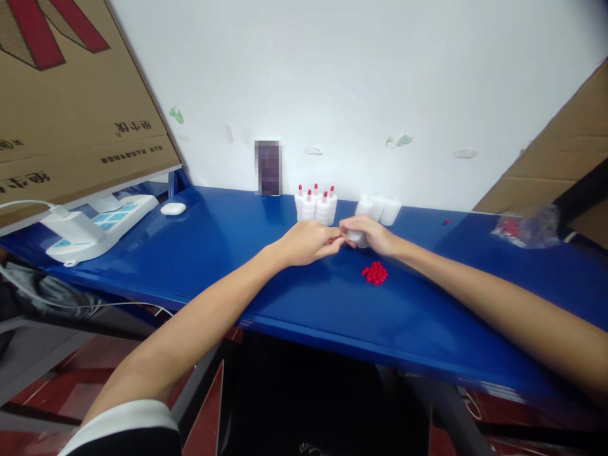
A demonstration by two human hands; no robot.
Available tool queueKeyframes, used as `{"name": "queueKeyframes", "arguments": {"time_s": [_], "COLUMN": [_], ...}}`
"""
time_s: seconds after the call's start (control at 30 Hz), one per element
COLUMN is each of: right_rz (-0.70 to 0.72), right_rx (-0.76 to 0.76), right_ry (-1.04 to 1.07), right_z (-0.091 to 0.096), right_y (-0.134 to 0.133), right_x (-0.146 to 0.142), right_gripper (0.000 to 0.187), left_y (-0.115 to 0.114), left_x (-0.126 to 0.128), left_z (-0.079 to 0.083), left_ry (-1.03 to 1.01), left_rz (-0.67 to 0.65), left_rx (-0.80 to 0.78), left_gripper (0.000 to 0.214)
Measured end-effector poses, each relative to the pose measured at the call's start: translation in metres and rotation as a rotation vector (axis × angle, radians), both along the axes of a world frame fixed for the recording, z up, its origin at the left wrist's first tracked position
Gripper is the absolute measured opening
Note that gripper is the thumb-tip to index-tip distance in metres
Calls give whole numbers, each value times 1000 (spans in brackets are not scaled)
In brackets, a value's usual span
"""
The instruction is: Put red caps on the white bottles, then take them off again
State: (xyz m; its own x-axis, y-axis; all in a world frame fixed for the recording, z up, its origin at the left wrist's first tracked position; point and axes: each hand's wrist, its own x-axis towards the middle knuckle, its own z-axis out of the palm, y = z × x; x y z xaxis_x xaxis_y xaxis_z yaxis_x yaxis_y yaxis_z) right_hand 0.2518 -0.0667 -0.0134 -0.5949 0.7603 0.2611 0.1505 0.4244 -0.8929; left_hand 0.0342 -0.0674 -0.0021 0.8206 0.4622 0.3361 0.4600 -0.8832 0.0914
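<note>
My right hand (pixel 369 232) is closed around a small white bottle (pixel 357 238) just above the blue table (pixel 228 253). My left hand (pixel 308 242) is pinched at the bottle's end, fingertips touching it; whatever it pinches is too small to see. A small heap of red caps (pixel 375 273) lies just in front of my right hand. Behind my hands stand several white bottles with red caps (pixel 315 204), and to their right a few uncapped white bottles (pixel 380 208).
At the left sit a white device with blue keys (pixel 97 228) and a small white disc (pixel 173 208). Cardboard boxes lean at the upper left (pixel 71 95) and right (pixel 560 158). A clear plastic bag holding red pieces (pixel 525 226) lies at the right.
</note>
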Motion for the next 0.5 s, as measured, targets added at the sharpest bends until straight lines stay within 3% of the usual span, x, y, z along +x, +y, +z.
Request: {"name": "queueKeyframes", "arguments": {"time_s": [0.37,0.5], "right_rz": [-170,-189], "right_rx": [67,97], "right_ry": [-26,-32], "right_z": [-7,-6], "right_y": [0,-2], "right_x": [-2,-5], "right_gripper": [73,77], "left_y": [-1,-2], "left_x": [-1,0], "left_z": [-2,-2], "left_ry": [-221,-334], "left_rz": [-103,-149], "left_rx": [103,158], "left_gripper": [32,28]}}
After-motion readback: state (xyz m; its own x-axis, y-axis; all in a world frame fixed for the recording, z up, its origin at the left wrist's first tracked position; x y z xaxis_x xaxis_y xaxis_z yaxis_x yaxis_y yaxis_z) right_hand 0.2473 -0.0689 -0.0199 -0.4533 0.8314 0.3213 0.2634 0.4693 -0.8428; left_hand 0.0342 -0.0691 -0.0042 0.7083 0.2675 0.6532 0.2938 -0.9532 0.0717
